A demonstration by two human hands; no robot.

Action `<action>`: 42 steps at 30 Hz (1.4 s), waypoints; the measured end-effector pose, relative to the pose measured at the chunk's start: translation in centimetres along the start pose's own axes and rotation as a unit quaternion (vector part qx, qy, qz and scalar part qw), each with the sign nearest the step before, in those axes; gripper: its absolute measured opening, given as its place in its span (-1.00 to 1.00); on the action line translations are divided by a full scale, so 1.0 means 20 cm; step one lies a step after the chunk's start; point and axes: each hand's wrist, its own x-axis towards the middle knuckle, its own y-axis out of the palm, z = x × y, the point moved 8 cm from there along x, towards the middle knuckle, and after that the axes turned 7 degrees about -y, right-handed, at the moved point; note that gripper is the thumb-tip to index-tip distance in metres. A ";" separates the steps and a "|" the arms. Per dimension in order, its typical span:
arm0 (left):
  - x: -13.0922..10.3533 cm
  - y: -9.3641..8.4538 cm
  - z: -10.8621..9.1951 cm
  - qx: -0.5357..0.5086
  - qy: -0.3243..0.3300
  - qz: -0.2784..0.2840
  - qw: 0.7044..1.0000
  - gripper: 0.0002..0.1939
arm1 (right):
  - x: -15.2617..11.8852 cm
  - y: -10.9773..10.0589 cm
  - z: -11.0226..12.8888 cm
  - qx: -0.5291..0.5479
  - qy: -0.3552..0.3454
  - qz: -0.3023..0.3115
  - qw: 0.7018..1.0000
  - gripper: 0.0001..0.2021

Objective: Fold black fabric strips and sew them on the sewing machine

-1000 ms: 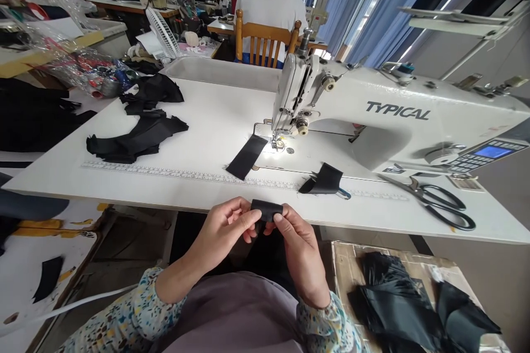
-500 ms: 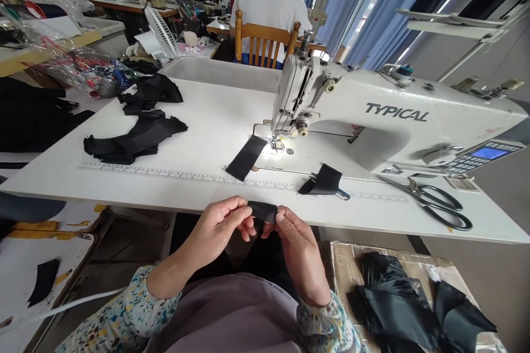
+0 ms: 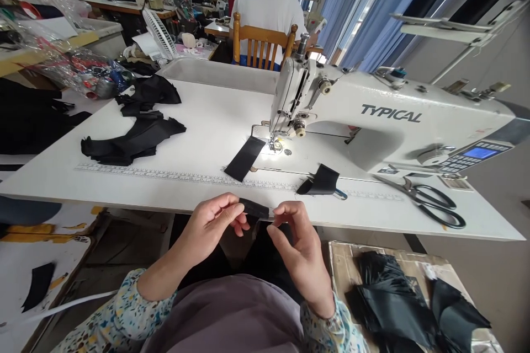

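Your left hand (image 3: 213,225) pinches the left end of a small folded black fabric piece (image 3: 255,209) between thumb and fingers, at the near edge of the worktop (image 3: 207,107), while your right hand (image 3: 302,248) stands with thumb and forefinger parted just beside the piece's right end; whether a fingertip touches it cannot be told. Ahead of your hands, a black strip (image 3: 245,159) lies slantwise, its lower end on the printed ruler (image 3: 178,175) and its upper end near the presser foot of the sewing machine (image 3: 343,96). Scissors (image 3: 433,201) lie farther right, handles away from you.
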 end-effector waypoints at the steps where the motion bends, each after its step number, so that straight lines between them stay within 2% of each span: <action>1: 0.00 0.00 0.00 -0.001 0.001 -0.001 1.000 -0.68 | 0.00 0.00 0.01 -0.018 -0.008 -0.002 1.000 -0.79; 5: 0.00 0.03 -0.01 -0.002 0.002 0.025 1.000 -0.68 | 0.02 0.02 0.07 -0.109 -0.072 -0.012 0.991 -0.69; 8: -0.01 0.05 -0.02 -0.010 0.015 0.029 0.999 -0.68 | 0.04 0.04 0.09 -0.107 -0.099 0.013 0.989 -0.84; 11: -0.03 0.02 -0.07 -0.021 0.082 -0.026 0.996 -0.80 | 0.06 0.04 0.02 0.052 -0.009 0.008 0.999 -0.94; 13: -0.03 0.05 -0.07 -0.023 0.095 -0.018 0.995 -0.59 | 0.07 0.05 -0.05 0.205 0.077 -0.017 0.976 -0.90; 14: -0.03 0.07 -0.05 -0.021 0.080 0.007 0.997 -0.46 | 0.07 0.06 -0.08 0.273 0.110 -0.029 0.955 -0.89; 16: -0.02 0.12 -0.01 -0.014 0.033 0.052 0.998 -0.36 | 0.07 0.04 -0.12 0.365 0.150 -0.064 0.917 -0.91; 19: -0.02 0.15 0.05 -0.010 -0.013 0.069 0.997 -0.45 | 0.08 -0.04 -0.15 0.419 0.164 -0.127 0.884 -0.94; 23: -0.02 0.21 0.10 -0.069 -0.038 0.112 0.991 -0.51 | 0.09 -0.13 -0.14 0.442 0.131 -0.160 0.873 -0.88; 25: -0.02 0.28 0.13 -0.090 -0.048 0.135 0.986 -0.58 | 0.08 -0.14 -0.14 0.446 0.128 -0.161 0.871 -0.84; 29: -0.01 0.40 0.25 -0.127 -0.105 0.146 0.976 -0.74 | 0.05 -0.16 -0.14 0.437 0.148 -0.169 0.871 -0.85; 31: -0.01 0.48 0.28 -0.199 -0.122 0.185 0.955 -0.69 | 0.04 -0.17 -0.15 0.434 0.151 -0.175 0.871 -0.87; 34: 0.00 0.56 0.29 -0.333 -0.137 0.243 0.901 -0.54 | 0.01 -0.19 -0.16 0.442 0.157 -0.168 0.867 -0.91; 35: 0.01 0.56 0.30 -0.361 -0.144 0.236 0.891 -0.56 | 0.00 -0.20 -0.17 0.444 0.158 -0.167 0.866 -0.91; 37: 0.04 0.54 0.32 -0.376 -0.157 0.188 0.894 -0.69 | -0.02 -0.24 -0.19 0.437 0.155 -0.177 0.868 -0.85; 40: 0.05 0.48 0.34 -0.321 -0.161 0.110 0.927 -0.75 | -0.09 -0.31 -0.24 0.410 0.153 -0.196 0.878 -0.79; 42: 0.04 0.44 0.33 -0.265 -0.157 0.077 0.948 -0.73 | -0.16 -0.36 -0.30 0.397 0.162 -0.213 0.878 -0.86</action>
